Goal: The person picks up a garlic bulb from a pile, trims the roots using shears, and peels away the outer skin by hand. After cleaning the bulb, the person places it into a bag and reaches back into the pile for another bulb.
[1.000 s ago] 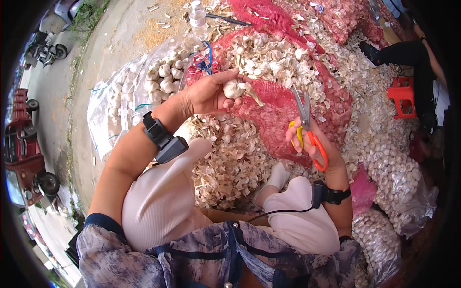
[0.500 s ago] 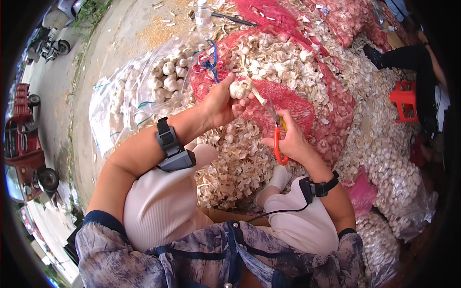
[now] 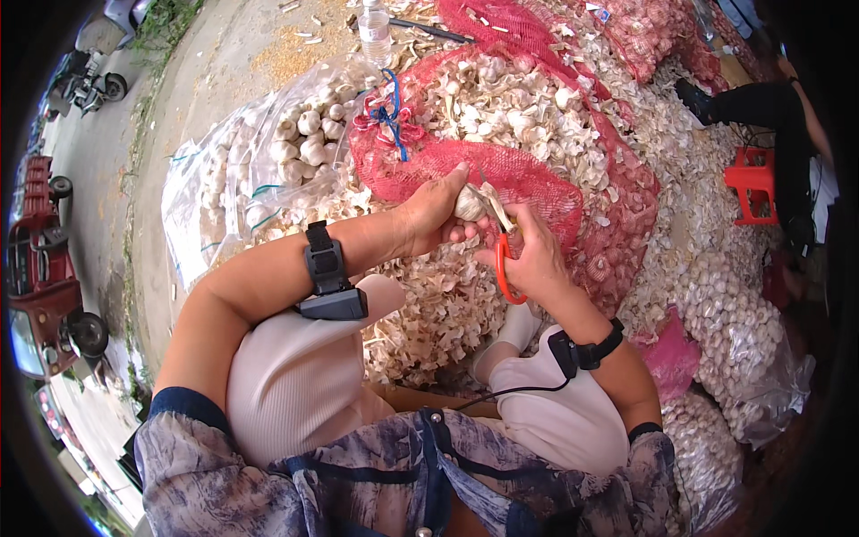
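Note:
A garlic bulb (image 3: 469, 206) with a dry stem is held in my left hand (image 3: 434, 210), its fingers closed round it. My right hand (image 3: 534, 255) grips scissors (image 3: 504, 259) with orange-red handles. Their blades reach up to the stem, right beside the bulb; whether they are closed on it I cannot tell. Beneath both hands lies a red mesh sack (image 3: 537, 183), partly spread over a heap of garlic skins (image 3: 438, 300). Left of my left hand, a clear plastic bag (image 3: 192, 210) holds many trimmed bulbs (image 3: 309, 134).
A plastic water bottle (image 3: 374, 34) stands at the far edge of the heap. A blue cord (image 3: 391, 115) is tied on the sack. To the right are a red stool (image 3: 752, 185), another person's dark-clad leg (image 3: 747, 105) and bags of garlic (image 3: 738, 340). Vehicles stand at far left.
My left hand has moved slightly right and down with the bulb. The scissors have come closer, their blades now at the stem near the bulb.

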`<state>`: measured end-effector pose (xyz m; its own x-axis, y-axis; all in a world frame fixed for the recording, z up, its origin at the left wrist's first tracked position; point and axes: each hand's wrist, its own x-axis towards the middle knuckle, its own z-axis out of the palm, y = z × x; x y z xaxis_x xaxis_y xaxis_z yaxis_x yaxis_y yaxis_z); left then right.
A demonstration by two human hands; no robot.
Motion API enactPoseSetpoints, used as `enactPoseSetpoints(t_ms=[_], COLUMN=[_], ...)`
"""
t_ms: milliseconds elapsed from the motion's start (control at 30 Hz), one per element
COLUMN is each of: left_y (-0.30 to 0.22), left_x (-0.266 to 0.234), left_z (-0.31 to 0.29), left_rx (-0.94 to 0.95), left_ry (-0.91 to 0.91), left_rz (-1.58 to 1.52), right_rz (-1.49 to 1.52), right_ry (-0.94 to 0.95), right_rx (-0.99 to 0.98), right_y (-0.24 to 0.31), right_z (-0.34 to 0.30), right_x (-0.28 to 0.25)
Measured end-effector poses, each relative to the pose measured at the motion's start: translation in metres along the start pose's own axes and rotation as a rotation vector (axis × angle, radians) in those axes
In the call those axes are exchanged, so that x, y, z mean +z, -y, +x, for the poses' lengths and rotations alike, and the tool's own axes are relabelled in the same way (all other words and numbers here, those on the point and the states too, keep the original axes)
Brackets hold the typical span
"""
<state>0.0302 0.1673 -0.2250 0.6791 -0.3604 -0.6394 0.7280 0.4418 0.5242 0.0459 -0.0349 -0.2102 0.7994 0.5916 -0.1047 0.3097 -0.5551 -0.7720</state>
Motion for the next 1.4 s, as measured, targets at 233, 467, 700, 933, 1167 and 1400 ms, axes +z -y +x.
enactPoseSetpoints(t_ms=[233, 467, 700, 933, 1167, 1400], left_y=[0.013, 0.035, 0.009, 0.004, -0.008, -0.003], left_x=[-0.017, -0.048, 0.007, 0.031, 0.026, 0.031], left_z=[0.007, 0.02, -0.007, -0.008, -0.013, -0.018], left_rx=[-0.088, -0.211, 0.106, 0.797, 0.504, 0.595], left_ry=[-0.039, -0.1, 0.194, -0.016, -0.056, 0.021], left_rz=[0.037, -0.041, 0.348, 0.895, 0.611, 0.43], right_rz=[-0.061, 0.161, 1.006, 1.196, 1.107, 1.194], right_ry=[0.015, 0.113, 0.082, 0.003, 0.029, -0.107], right_rx=[-0.04, 0.167, 0.375, 0.306, 0.257, 0.302], right_y=[-0.018, -0.045, -0.009, 0.016, 0.03, 0.009], right_z=[-0.018, -0.021, -0.003, 0.005, 0.003, 0.001], right_x=[0.005, 0.015, -0.004, -0.017, -0.018, -0.017])
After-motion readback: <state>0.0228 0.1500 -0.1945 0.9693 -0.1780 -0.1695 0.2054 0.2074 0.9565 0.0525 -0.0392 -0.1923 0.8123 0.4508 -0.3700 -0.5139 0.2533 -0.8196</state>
